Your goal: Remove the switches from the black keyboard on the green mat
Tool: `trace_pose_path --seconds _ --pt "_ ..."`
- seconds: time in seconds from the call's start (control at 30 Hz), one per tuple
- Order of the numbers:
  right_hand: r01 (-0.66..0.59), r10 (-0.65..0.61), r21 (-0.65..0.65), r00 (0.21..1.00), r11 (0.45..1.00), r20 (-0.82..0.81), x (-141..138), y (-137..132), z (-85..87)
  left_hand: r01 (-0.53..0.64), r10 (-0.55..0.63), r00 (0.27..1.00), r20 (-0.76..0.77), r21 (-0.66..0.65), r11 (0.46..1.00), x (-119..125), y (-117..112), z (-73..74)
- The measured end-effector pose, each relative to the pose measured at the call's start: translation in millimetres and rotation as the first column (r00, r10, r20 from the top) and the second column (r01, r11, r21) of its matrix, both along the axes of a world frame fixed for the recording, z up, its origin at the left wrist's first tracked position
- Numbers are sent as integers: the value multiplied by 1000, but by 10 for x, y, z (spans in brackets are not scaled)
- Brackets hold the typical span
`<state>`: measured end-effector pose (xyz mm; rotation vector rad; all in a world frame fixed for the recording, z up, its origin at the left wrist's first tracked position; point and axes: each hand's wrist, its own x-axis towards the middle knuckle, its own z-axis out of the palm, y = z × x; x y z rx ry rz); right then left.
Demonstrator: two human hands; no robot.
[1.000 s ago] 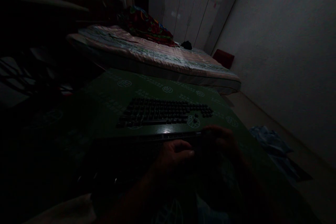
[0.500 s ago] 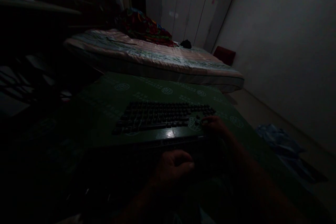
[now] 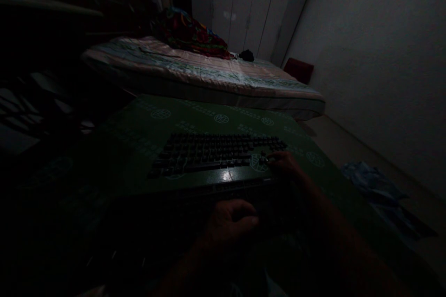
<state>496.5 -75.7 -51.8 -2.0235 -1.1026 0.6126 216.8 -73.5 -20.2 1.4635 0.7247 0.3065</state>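
Observation:
The room is very dark. Loose black keycaps (image 3: 209, 151) lie in keyboard-shaped rows on a green printed tabletop (image 3: 195, 118). Nearer to me is a black keyboard body (image 3: 156, 209), its details lost in shadow. My left hand (image 3: 230, 220) rests over the keyboard body with fingers curled and thumb close to the forefinger; what lies between the tips is hidden. Beyond it, my right hand (image 3: 284, 162) is at the right end of the keycap rows. Its thumb and forefinger are pinched at a small dark keycap (image 3: 263, 159).
Past the table stands a bed with a striped sheet (image 3: 209, 72) and a bunched red patterned blanket (image 3: 195, 35). A pale wardrobe (image 3: 240, 9) is behind it. Bluish cloth (image 3: 371, 178) lies low on the right, beside the white wall (image 3: 379, 55).
My right hand has shifted very slightly, its fingertips now closer to the small keycaps. The left hand stays in place, and the view has tilted a little.

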Motion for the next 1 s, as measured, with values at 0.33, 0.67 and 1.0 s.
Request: trace_pose_path --seconds 0.33,0.67,1.0 --pt "-3 3 16 1000 1000 2 12 17 -34 13 -13 1000 2 2 1000 0 6 -2" --pt "-12 12 18 1000 1000 8 -6 9 1 19 -19 1000 2 -10 1000 -2 3 9" --pt "-30 30 -5 999 1000 18 11 21 -22 54 -53 998 -34 44 998 2 19 -4"
